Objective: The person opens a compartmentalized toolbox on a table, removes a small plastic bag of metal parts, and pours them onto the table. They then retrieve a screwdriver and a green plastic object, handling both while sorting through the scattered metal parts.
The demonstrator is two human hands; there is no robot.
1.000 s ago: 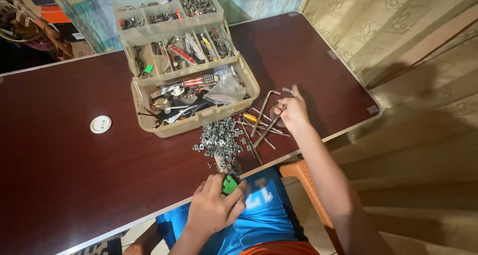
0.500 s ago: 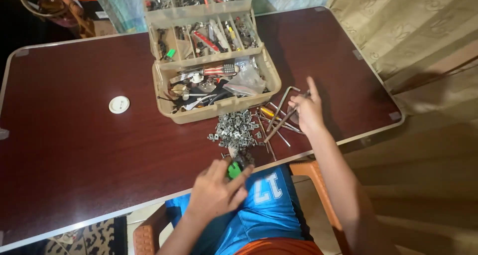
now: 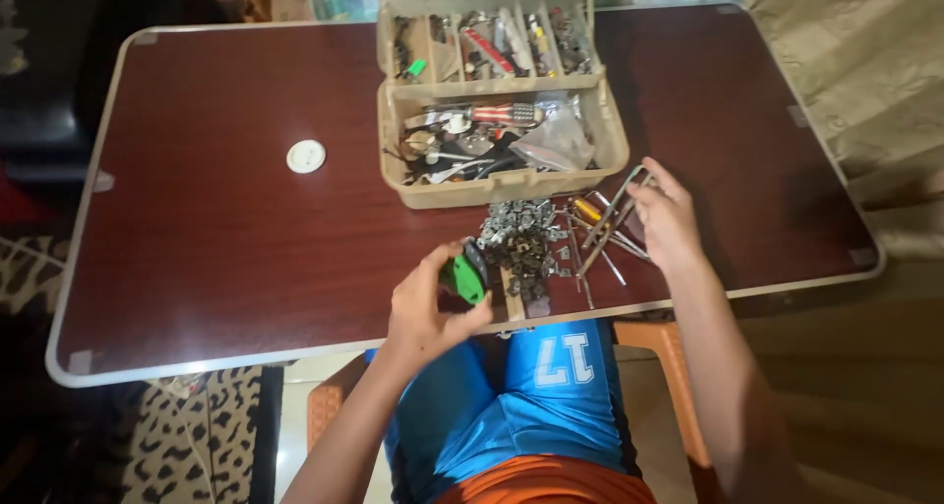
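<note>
My left hand point(image 3: 425, 304) is closed around a green-handled tool point(image 3: 463, 277) just above the table's front edge. My right hand point(image 3: 667, 219) rests on the table to the right, its fingers on long bent metal keys point(image 3: 612, 212). Between the hands lies a heap of small metal nuts and clips point(image 3: 523, 241). Behind the heap stands an open beige toolbox point(image 3: 505, 184) crammed with tools, with its compartment tray point(image 3: 492, 47) folded back.
The dark red table point(image 3: 216, 248) has a pale rim and a white round cap point(image 3: 306, 156) at left centre. An orange chair point(image 3: 667, 347) shows under my right arm. A patterned rug point(image 3: 211, 415) lies at the lower left, curtains point(image 3: 875, 61) on the right.
My left hand has risen from my lap onto the table's edge with the green tool. The view has swung left, so the toolbox sits further right. My right hand stays on the keys.
</note>
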